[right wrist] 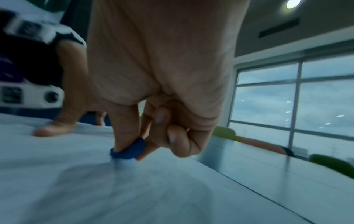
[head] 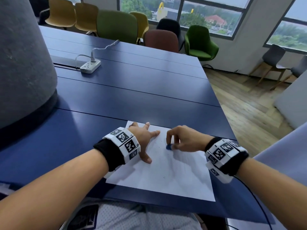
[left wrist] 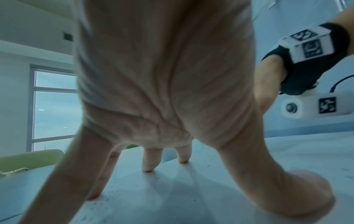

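**Right hand** [head: 184,140] is pinching a small blue piece [head: 169,147] between thumb and forefinger and pressing it down onto the sheet of paper [head: 166,178]. Its remaining fingers are curling into the palm.

**Blue piece:** dark blue, rounded and matte, its upper part lying hidden behind the fingertips. It is touching the sheet in the sheet's far half, a little right of centre.

**Left hand** [head: 142,141] is lying opened wide and gripping nothing. Its straight, spread fingertips [left wrist: 151,160] and thumb are pressing on the far left part of the sheet.

**Sheet:** white, lying flat at the near edge of a dark blue surface [head: 132,90] made of long panels. Fine dark specks are lying scattered on it near both hands.

**Room:**
- Well beyond the sheet, to the left, a white power strip [head: 90,65] is sitting with a cable plugged in.
- Left of the sheet, a grey column [head: 21,63] is rising.
- Far beyond the sheet, chairs [head: 116,27] in green, yellow, brown-red and black are standing under a wide window [head: 211,15].
- To the right of the sheet, wooden flooring [head: 245,110] is showing.
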A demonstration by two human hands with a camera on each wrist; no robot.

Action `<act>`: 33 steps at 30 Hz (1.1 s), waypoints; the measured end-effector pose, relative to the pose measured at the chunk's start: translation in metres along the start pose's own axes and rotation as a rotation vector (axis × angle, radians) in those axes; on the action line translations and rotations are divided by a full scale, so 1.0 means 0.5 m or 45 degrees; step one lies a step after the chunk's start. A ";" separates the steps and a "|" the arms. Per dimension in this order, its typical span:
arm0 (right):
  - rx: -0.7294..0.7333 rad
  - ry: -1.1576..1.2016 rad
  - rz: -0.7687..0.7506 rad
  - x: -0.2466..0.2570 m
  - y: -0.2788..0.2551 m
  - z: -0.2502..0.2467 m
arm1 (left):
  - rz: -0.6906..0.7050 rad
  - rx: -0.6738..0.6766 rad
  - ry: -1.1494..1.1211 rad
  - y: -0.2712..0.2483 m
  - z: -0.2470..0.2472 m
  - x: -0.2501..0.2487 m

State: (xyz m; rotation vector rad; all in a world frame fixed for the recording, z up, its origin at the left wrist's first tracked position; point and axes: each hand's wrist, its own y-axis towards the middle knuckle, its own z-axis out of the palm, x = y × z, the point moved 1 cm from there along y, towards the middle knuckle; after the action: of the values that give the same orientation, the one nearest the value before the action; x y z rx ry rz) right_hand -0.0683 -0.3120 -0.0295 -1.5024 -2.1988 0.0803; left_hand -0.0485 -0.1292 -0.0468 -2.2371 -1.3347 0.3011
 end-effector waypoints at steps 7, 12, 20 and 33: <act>0.248 0.025 -0.110 0.024 -0.058 0.037 | -0.007 0.006 -0.007 -0.001 0.000 -0.001; 0.010 0.080 -0.066 0.016 -0.044 0.037 | -0.001 0.003 -0.001 -0.003 0.000 -0.003; 0.028 0.060 -0.070 0.028 -0.044 0.041 | 0.005 0.003 -0.017 -0.005 0.000 -0.003; 0.251 0.120 -0.164 0.045 -0.100 0.069 | 0.012 0.005 -0.043 -0.007 0.000 0.001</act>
State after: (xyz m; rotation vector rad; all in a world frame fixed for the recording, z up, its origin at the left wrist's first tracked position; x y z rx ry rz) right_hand -0.1323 -0.3044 -0.0369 -1.2312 -2.1379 0.1748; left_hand -0.0508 -0.1277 -0.0448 -2.2455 -1.3401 0.3462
